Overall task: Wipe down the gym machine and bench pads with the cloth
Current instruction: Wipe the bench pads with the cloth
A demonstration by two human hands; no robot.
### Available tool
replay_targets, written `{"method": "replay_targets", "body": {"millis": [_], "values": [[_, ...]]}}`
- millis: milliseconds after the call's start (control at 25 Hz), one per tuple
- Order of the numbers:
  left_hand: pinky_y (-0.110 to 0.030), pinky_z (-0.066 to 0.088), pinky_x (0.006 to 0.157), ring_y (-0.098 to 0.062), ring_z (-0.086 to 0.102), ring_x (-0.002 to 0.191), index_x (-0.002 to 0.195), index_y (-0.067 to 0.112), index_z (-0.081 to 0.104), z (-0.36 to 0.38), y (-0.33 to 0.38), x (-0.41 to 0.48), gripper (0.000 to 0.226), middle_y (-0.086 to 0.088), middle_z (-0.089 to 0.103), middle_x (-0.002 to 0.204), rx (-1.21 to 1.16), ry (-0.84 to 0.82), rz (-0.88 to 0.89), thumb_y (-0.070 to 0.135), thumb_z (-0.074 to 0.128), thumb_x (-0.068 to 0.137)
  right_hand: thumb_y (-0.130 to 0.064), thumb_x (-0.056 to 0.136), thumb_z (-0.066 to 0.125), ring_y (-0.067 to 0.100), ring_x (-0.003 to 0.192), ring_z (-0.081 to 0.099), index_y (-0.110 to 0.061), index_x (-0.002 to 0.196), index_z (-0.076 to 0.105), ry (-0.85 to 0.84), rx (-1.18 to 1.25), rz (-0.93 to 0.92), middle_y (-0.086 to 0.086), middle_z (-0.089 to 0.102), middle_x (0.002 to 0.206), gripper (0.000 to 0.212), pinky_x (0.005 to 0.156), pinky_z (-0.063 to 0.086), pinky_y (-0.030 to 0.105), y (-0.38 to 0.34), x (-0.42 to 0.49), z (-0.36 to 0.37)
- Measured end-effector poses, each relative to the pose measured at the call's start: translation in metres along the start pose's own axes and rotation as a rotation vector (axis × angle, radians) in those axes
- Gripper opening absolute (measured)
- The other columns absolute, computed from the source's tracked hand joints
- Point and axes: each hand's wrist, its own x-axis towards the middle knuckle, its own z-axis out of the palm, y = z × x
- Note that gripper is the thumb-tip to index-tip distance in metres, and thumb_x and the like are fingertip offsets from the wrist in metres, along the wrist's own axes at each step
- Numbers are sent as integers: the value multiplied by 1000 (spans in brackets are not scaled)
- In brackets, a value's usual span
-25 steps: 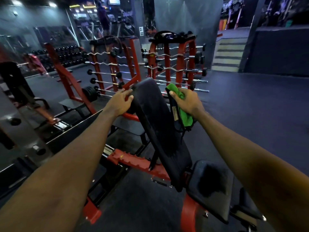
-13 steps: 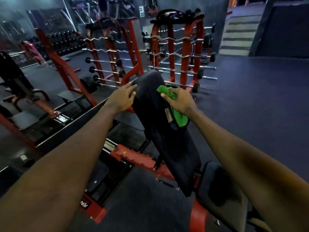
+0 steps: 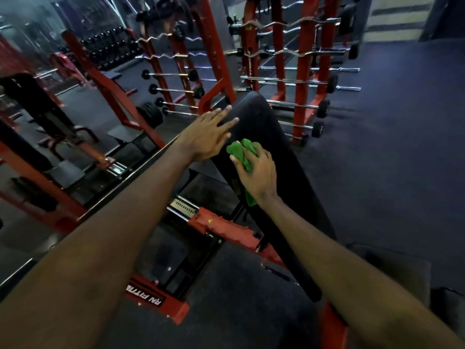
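The green cloth (image 3: 242, 152) is bunched up against the black back pad (image 3: 264, 122) of the bench, on the pad's left side, roughly halfway up its slope. The right hand (image 3: 256, 173) has it gripped, fingers curled over the top of the wad and thumb hooked round its left side, with a tail of cloth poking out below the wrist. The left hand (image 3: 205, 137) is just beside it, up and to the left, flat with the fingers straight and spread and holding nothing. Its fingertips lie over the pad's left edge near the top, though I can't tell how hard it's pressing, if at all. The pad is tilted, its top end far and its low end near, where it meets the seat pad (image 3: 392, 270) at the right. Under it runs the red frame (image 3: 224, 226), with a notched bar and a small yellow warning sticker, and nearer the camera a red foot has white lettering on a black label (image 3: 144, 294). Beyond the bench stand red bar racks (image 3: 302, 79) loaded with straight and curl bars. A row of dumbbells (image 3: 108, 49) is far left, blurry. There's dark rubber floor (image 3: 392, 127) off to the right, and striped stairs (image 3: 397, 18) at the far right corner.
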Motion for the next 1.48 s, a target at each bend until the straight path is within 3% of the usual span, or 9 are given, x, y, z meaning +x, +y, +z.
{"method": "replay_targets", "body": {"millis": [80,200,400,520,760,920,1040,1280,1480], "values": [[-47,20,122,-32,20,151,158,21,27,5,-3,5,56,-13,16,166,-38,28,25,40,25,105,-54,100,49,29,135,46,-32,144,53,21,20,-2,3,52,147,49,108,42,44,0,-14,15],[-47,26,120,-32,25,150,155,19,35,19,-5,10,56,-14,25,163,-111,106,42,39,28,103,-49,102,50,27,144,38,-30,151,44,41,41,-31,2,44,154,52,113,36,43,7,-28,24],[-43,22,122,-29,25,150,154,15,37,25,-11,12,53,-13,30,162,-139,172,100,33,28,105,-43,102,54,28,140,42,-29,148,50,113,47,24,5,49,150,48,109,39,44,5,-35,31],[-40,15,123,-28,22,152,154,12,37,26,-17,14,53,-14,29,162,-144,170,161,32,28,106,-35,97,62,32,131,49,-25,142,56,164,8,-80,10,55,144,46,102,43,46,-11,-30,33],[-43,17,125,-31,19,152,152,7,39,31,-24,19,51,-17,28,161,-248,186,213,29,30,107,-35,96,63,34,138,42,-31,145,52,77,-48,-196,5,44,155,51,110,35,43,-5,-46,36],[-44,20,124,-32,21,151,149,6,43,35,-18,17,49,-18,31,160,-283,241,181,26,34,106,-34,98,55,27,147,34,-26,149,48,56,22,22,3,40,158,52,112,37,53,36,-98,39],[-45,21,124,-33,22,151,149,5,44,37,-15,16,50,-18,33,159,-301,257,155,27,33,106,-37,103,53,23,144,39,-23,145,54,135,133,158,2,47,154,44,112,39,48,24,-77,41],[-46,22,123,-33,23,151,150,4,42,39,-14,16,50,-19,33,159,-331,280,146,27,35,106,-40,102,56,18,135,49,-21,137,62,213,177,124,-2,58,143,41,112,41,35,6,17,34],[-45,22,123,-33,25,150,148,3,45,40,-13,16,49,-20,35,157,-320,312,146,26,36,105,-47,101,53,18,133,49,-24,138,60,215,248,427,-7,55,145,44,108,44,41,15,-29,34]]}}
